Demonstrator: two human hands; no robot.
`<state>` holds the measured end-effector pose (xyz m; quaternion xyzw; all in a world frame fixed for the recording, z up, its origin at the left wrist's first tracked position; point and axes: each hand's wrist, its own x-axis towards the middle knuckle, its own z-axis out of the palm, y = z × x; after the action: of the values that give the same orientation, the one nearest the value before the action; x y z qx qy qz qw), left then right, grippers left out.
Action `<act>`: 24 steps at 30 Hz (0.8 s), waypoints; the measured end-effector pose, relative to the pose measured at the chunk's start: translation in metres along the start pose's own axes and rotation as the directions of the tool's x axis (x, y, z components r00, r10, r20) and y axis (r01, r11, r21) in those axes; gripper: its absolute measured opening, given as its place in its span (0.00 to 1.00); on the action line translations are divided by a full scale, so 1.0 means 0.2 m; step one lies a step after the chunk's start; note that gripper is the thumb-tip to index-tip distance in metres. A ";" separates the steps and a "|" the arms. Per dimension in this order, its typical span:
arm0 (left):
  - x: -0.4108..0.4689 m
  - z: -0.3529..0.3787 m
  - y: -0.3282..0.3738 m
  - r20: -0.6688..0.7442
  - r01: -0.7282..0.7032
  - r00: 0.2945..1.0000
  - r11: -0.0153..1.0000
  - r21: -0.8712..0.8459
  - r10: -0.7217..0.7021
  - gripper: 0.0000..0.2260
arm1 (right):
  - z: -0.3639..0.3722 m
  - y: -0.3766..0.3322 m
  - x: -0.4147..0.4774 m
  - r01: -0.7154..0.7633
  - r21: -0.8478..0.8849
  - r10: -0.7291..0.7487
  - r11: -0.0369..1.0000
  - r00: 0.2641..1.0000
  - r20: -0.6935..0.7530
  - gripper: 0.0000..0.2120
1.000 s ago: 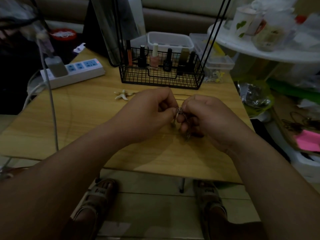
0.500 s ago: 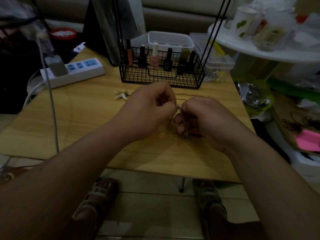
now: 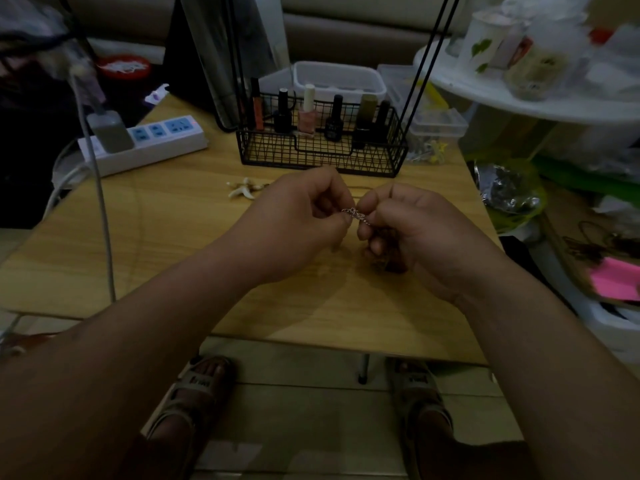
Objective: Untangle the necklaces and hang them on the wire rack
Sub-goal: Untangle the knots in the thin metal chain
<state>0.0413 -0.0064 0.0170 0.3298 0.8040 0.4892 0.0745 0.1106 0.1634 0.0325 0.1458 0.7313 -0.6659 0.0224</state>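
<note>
Necklace chain (image 3: 356,215) stretched between left hand (image 3: 298,223) and right hand (image 3: 419,233), just above the table (image 3: 173,244).

Its long axis runs nine-to-three. The left thumb and forefinger pinch the nine o'clock end and the right ones the three o'clock end, with the other fingers curled in. Whether more chain is bunched in the right palm cannot be told. The tangle, I judge, sits mid-span, equally near both hands. At twelve o'clock the wire rack (image 3: 322,161) holds nail polish bottles (image 3: 306,116) in its basket; no necklace hangs there yet.
</note>
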 end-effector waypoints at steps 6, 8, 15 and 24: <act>0.00 0.00 -0.01 0.001 -0.045 0.999 0.998 0.045 0.045 0.03 | -0.02 0.00 0.00 -0.029 -0.064 0.027 0.998 0.999 -0.018 0.09; 0.00 0.00 -0.02 0.000 -0.063 0.998 0.996 0.064 0.063 0.02 | -0.04 0.00 0.00 -0.036 -0.067 0.035 0.997 0.999 -0.018 0.09; 0.00 0.00 -0.01 -0.032 -0.064 0.997 0.998 0.020 0.064 0.03 | -0.06 0.02 -0.01 0.007 -0.082 -0.004 0.997 0.999 0.037 0.07; 0.00 0.00 0.00 -0.029 -0.005 1.000 0.996 -0.085 0.003 0.02 | -0.02 0.01 -0.01 0.029 -0.158 -0.038 0.987 0.998 -0.056 0.09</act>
<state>0.0409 -0.0058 0.0183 0.3210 0.7826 0.5279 0.0761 0.1135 0.1675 0.0322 0.1509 0.7842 -0.6019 0.0010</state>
